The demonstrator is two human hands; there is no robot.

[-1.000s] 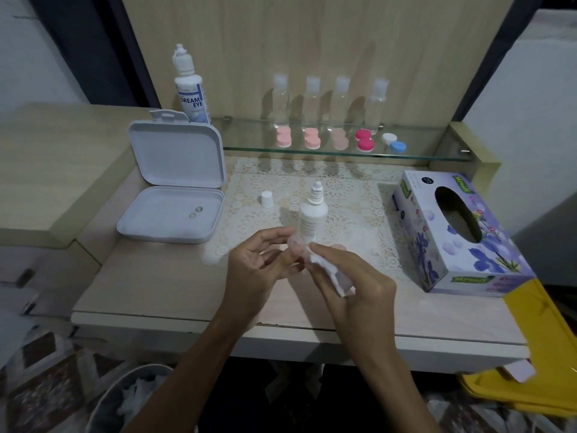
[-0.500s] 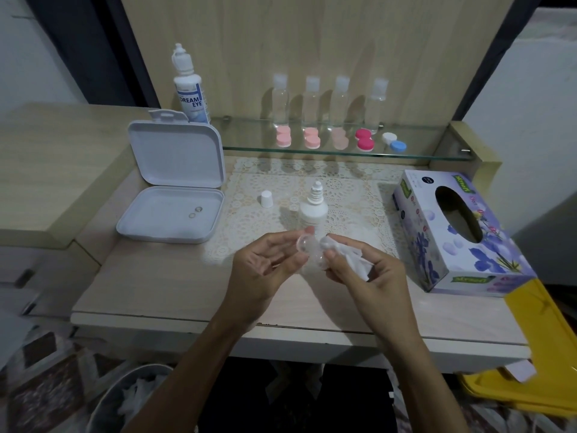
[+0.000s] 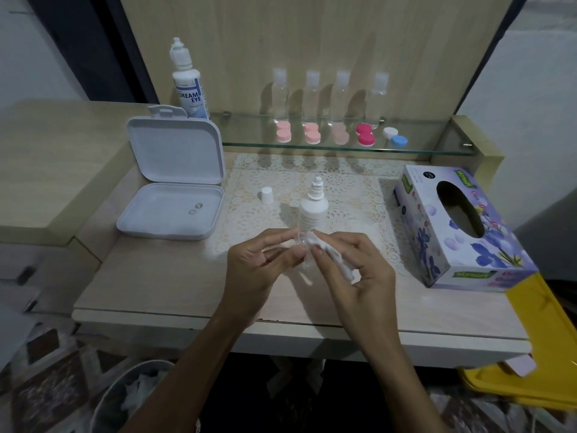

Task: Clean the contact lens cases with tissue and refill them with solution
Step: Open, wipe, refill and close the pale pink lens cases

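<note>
My left hand (image 3: 256, 264) pinches a small clear lens case (image 3: 302, 245) above the table's front middle. My right hand (image 3: 356, 270) holds a crumpled white tissue (image 3: 331, 254) and presses it against the case. Just behind my hands stands an uncapped white solution bottle (image 3: 313, 210), with its white cap (image 3: 267, 195) on the lace mat to the left. An open white box (image 3: 175, 195) on the left holds two small lenses (image 3: 196, 208).
A tissue box (image 3: 452, 232) lies at the right. The glass shelf (image 3: 343, 148) at the back carries several coloured lens cases, several clear bottles and a large Dream Eye bottle (image 3: 187, 85). A bin with used tissues (image 3: 131, 398) sits below left, a yellow lid (image 3: 537, 354) lower right.
My hands rose slightly and turned the case. The tissue shifted from under my right palm to my fingertips, now pressed to the case's rim.
</note>
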